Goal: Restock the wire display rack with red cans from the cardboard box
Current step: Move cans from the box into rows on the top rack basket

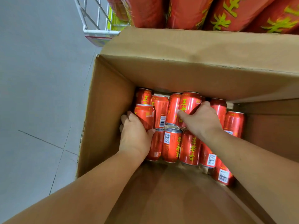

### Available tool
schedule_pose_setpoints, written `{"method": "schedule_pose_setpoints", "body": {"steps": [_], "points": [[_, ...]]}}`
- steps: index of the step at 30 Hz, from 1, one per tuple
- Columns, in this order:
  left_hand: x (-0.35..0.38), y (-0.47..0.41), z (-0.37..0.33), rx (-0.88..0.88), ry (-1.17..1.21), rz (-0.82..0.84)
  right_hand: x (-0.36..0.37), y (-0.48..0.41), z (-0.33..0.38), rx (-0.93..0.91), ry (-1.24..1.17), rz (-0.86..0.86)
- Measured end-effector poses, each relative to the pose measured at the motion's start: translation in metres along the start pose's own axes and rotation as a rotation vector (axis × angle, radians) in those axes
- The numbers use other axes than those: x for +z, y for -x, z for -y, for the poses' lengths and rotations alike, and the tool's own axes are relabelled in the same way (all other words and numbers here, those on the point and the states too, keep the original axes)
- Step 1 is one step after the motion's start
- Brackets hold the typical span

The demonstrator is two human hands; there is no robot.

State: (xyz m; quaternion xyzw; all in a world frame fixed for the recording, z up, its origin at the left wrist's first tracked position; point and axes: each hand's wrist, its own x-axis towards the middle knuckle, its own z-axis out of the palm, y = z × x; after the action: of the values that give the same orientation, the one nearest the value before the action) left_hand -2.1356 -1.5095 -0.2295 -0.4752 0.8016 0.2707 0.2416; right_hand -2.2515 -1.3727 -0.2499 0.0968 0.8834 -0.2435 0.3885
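- Red aluminium cans with yellow lettering (171,146) lie on their sides along the brown cardboard box's (106,120) far wall, long axes pointing away.
- Left hand (135,136) wraps one can by the left wall.
- Right hand (200,120) clasps a mid-row can.
- White wire display rack (92,20) stands beyond the box's far-left corner.

One head-worn wide-angle view, looking steeply down from above into the open cardboard box (113,97), close over both forearms, tiled floor (35,78) filling the left side, wire display rack (95,29) at the top edge, strong edge distortion
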Motion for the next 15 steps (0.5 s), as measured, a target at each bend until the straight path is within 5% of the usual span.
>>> {"method": "schedule_pose_setpoints", "body": {"steps": [6, 15], "points": [[-0.003, -0.005, -0.002, -0.123, 0.181, 0.063, -0.001, -0.008, -0.002, 0.002, -0.023, 0.028], [-0.023, 0.031, -0.023, 0.011, 0.162, 0.158, -0.031, 0.039, -0.01, -0.146, -0.036, 0.059]]}}
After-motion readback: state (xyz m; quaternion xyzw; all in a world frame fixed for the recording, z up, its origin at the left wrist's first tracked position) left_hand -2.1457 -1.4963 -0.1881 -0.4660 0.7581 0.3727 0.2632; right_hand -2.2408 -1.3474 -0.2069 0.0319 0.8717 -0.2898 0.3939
